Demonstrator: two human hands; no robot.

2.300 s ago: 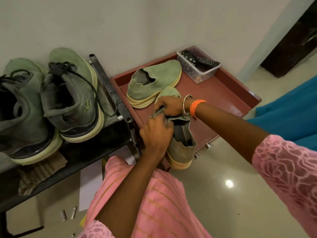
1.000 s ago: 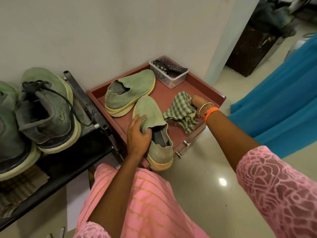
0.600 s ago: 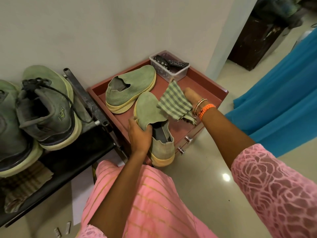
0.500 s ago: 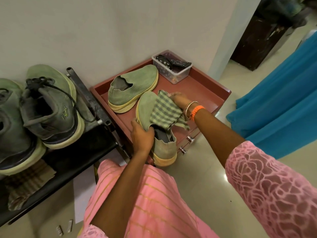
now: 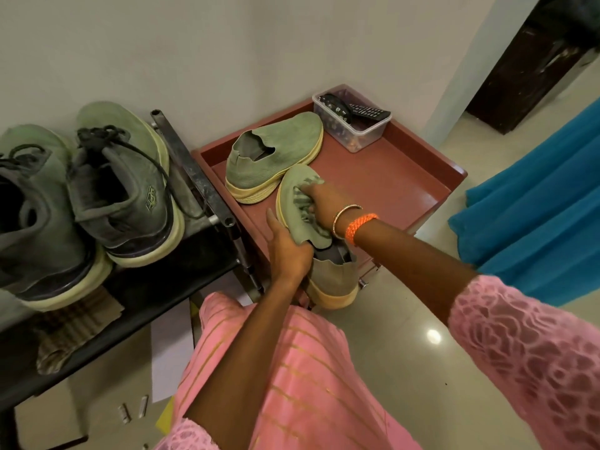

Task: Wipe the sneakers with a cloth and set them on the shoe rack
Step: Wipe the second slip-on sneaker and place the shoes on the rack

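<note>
Right hand (image 5: 324,203) is bunching the cloth (image 5: 300,203) in curled fingers and pressing it onto the toe of the near sneaker (image 5: 302,222); most of the cloth is hidden under the palm. Left hand (image 5: 285,251) is wrapping the same sneaker at mid-body, thumb over the collar edge, bracing it. Sneaker is lying on the front edge of the red bench (image 5: 406,186), heel overhanging toward the floor.

Second sneaker (image 5: 272,157) is sitting just behind it, soles touching or nearly so; cannot tell which. Shoe rack (image 5: 194,177) is standing immediately left, carrying two dark laced shoes (image 5: 123,186).

Risks, as judged: heel is unsupported, so a hard wipe stroke toward the body could be tipping the sneaker off the edge if the left grip is slackening; the bunched cloth could be smearing rather than lifting dust.

Materials: knit green upper, soft, collapsing at the collar; pale yellow ridged rubber sole; thin checked woven cloth; glossy bench surface with raised rim
</note>
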